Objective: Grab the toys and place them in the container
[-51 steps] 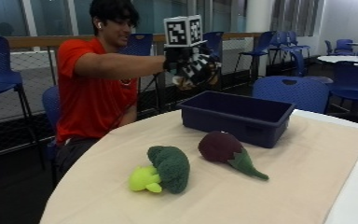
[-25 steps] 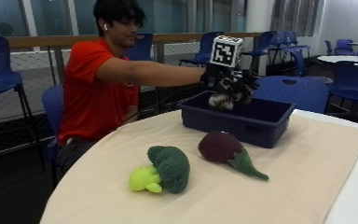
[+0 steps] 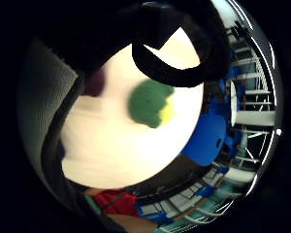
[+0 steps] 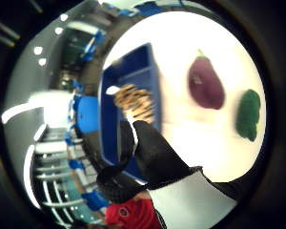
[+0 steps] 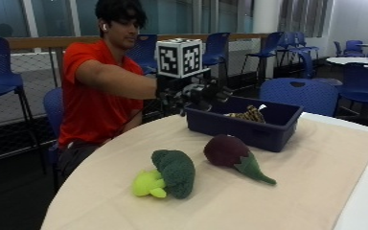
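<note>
A striped plush toy (image 5: 247,115) lies inside the dark blue container (image 5: 270,132) at the far side of the table. My gloved right hand (image 5: 193,95) hovers at the container's near-left end, fingers relaxed and holding nothing. A green and yellow broccoli plush (image 5: 168,172) and a purple eggplant plush (image 5: 232,153) lie on the tan table in front of the container. The thumb side palm view shows the striped toy (image 4: 133,102) in the container (image 4: 128,71), with the eggplant (image 4: 206,86) and broccoli (image 4: 249,114) beside it. The little finger side palm view shows the broccoli (image 3: 148,104).
The round table (image 5: 311,191) carries only the container and the two plush toys. Blue chairs (image 5: 299,93) stand behind the container, and more chairs and tables fill the room beyond. The person sits at the table's far-left side.
The hand carried the striped toy over the container, let it go, and has drawn back toward the container's left end. The toy now lies in the container.
</note>
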